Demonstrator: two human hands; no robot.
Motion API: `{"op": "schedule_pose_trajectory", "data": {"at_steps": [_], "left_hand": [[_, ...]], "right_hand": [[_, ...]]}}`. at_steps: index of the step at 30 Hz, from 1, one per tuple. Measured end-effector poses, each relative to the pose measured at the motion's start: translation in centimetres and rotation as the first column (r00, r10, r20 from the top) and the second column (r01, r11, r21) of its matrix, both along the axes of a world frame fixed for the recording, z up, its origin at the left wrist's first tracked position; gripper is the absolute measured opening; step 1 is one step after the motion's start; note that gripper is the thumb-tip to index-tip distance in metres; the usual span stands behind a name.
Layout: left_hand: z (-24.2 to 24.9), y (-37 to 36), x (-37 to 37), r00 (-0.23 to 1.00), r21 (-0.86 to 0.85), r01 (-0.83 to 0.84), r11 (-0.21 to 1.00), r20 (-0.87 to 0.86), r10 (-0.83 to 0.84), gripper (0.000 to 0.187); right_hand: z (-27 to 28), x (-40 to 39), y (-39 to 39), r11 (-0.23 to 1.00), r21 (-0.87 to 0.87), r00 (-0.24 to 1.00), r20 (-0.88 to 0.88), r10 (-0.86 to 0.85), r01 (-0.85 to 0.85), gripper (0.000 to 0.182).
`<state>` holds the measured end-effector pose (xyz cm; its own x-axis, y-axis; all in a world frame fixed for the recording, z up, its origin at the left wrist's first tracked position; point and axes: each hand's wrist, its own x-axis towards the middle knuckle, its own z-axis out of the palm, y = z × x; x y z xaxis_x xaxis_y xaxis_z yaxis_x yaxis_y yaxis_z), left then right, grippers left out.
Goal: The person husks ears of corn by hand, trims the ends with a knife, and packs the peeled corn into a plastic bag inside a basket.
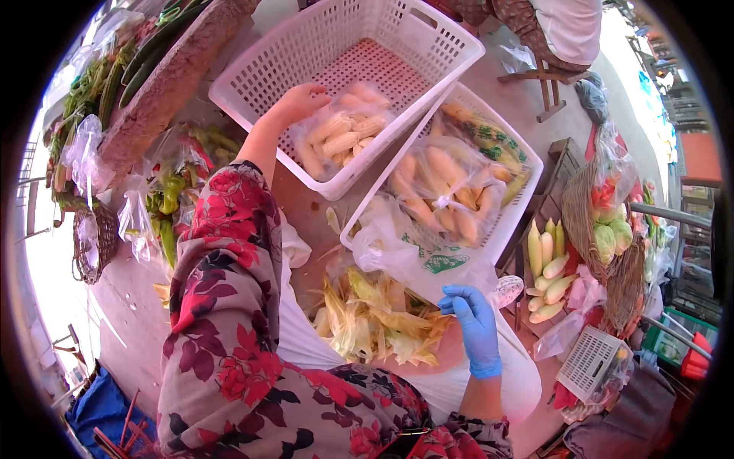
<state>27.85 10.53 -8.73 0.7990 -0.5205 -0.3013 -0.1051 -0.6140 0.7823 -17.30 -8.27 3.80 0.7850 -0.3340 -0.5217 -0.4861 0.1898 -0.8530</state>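
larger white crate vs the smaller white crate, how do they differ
The larger crate shows much bare floor around its bagged corn; the smaller crate looks nearly filled with bags. The left hand is over the larger crate, while a printed plastic bag drapes over the smaller crate's near end. Both are white and hold bagged produce.

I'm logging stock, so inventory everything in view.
Large crate: one, white, top centre
Bagged corn: several, yellow, in large crate
Smaller crate: one, white, centre right
Corn bags: uncounted, clear, in smaller crate
Printed bag: one, clear, over smaller crate
Husks: one pile, yellow, below crates
Loose corn: several, yellow, right
Peppers: several, green, left
Small basket: one, grey, lower right
Stool: one, brown, top right
Person: one, white top, on stool
Other goods: many, mixed, edges
Left hand: one, bare, by bagged corn
Right hand: one, blue-gloved, by printed bag
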Motion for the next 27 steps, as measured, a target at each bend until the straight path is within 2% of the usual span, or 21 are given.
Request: {"op": "schedule_pose_trajectory", "data": {"at_steps": [3,7,10,14,17,21,24,25,26,27], "left_hand": [[7.6,0.5,-2.2,0.990,-0.085,-0.019,0.996,0.139,0.031,0.040],[13.5,3.1,-7.5,0.984,-0.514,-0.158,0.843,-0.011,0.177,0.032],[13.8,5.1,-12.2,0.966,-0.597,-0.253,0.761,-0.116,0.231,0.030],[11.7,7.2,-17.6,0.920,-0.572,-0.392,0.720,-0.265,0.289,0.028],[9.6,8.0,-19.2,0.868,-0.495,-0.496,0.713,-0.301,0.395,0.027],[7.5,7.5,-17.9,0.887,-0.413,-0.462,0.784,-0.203,0.416,0.028],[7.0,6.3,-17.8,0.913,-0.400,-0.404,0.822,-0.118,0.392,0.029],[6.8,5.9,-17.7,0.955,-0.335,-0.268,0.903,0.031,0.295,0.040],[7.3,4.6,-18.7,0.981,-0.339,-0.160,0.927,0.045,0.186,0.044],[7.6,3.3,-20.1,0.995,-0.339,-0.053,0.939,0.059,0.077,0.049]], "right_hand": [[0.0,-1.0,0.4,0.999,-0.037,1.000,0.030,0.006,-0.005,0.022],[0.3,-2.3,1.5,0.995,-0.095,0.995,0.091,0.036,-0.027,0.025],[-0.5,-3.4,1.7,0.992,-0.099,0.988,0.131,0.087,-0.074,0.021],[-1.8,-4.1,1.1,0.988,-0.093,0.983,0.129,0.133,-0.121,0.020],[-3.0,-4.6,0.8,0.990,-0.086,0.987,0.113,0.117,-0.108,0.020],[-1.7,-4.7,0.3,0.989,-0.115,0.981,0.163,0.108,-0.090,0.020],[-0.7,-4.8,-1.6,0.974,-0.183,0.959,0.273,-0.081,0.134,0.021],[-1.8,-4.7,-3.0,0.939,-0.253,0.949,0.269,-0.162,0.232,0.029],[-2.2,-4.4,-3.9,0.795,-0.562,0.956,0.284,-0.076,0.230,0.035],[-2.6,-3.9,-4.3,0.559,-0.802,0.965,0.261,0.011,0.211,0.040]]}}
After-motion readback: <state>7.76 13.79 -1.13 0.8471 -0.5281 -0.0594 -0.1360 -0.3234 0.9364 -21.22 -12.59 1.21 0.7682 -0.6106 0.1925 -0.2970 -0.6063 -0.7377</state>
